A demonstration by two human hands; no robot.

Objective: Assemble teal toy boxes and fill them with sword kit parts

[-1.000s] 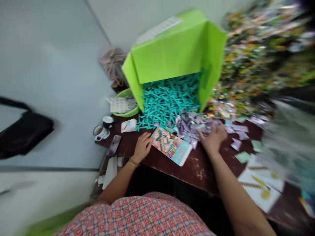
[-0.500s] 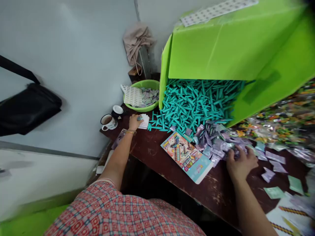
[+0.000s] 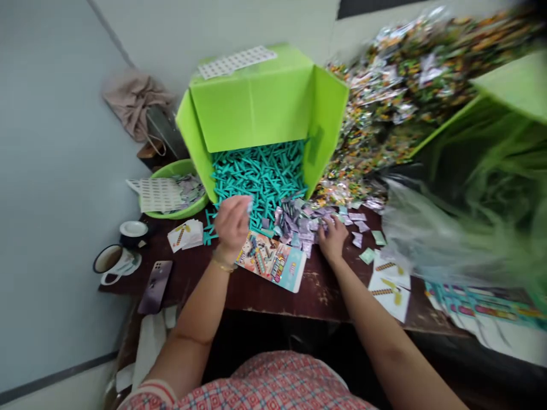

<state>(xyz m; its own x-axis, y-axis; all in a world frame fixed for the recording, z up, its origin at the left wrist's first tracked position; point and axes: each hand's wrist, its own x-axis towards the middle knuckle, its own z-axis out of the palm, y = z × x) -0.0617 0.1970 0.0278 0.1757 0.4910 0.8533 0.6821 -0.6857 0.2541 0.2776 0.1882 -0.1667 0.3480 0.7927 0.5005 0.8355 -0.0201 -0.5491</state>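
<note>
My left hand [image 3: 233, 222] is raised by the left end of a printed colour card [image 3: 273, 263], its fingers closed around something small and pale that I cannot make out. Behind it, teal plastic pieces [image 3: 260, 176] spill from an open green box [image 3: 256, 108]. My right hand [image 3: 332, 236] rests at the right edge of a heap of small purple packets [image 3: 294, 219], fingers apart and touching some of them. Several purple and green packets [image 3: 367, 255] lie loose to its right.
White cards [image 3: 186, 235], a mug [image 3: 111, 262], a lidded cup [image 3: 133, 230], a phone [image 3: 155, 287] and a green basin [image 3: 171, 215] are on the left. Picture sheets [image 3: 390, 290], clear plastic [image 3: 431, 228] and heaped wrapped bags [image 3: 384, 102] are on the right.
My left hand has left the white cards and moved right, to above the colour card. My right hand stays at the packet heap. The view has turned to the right.
</note>
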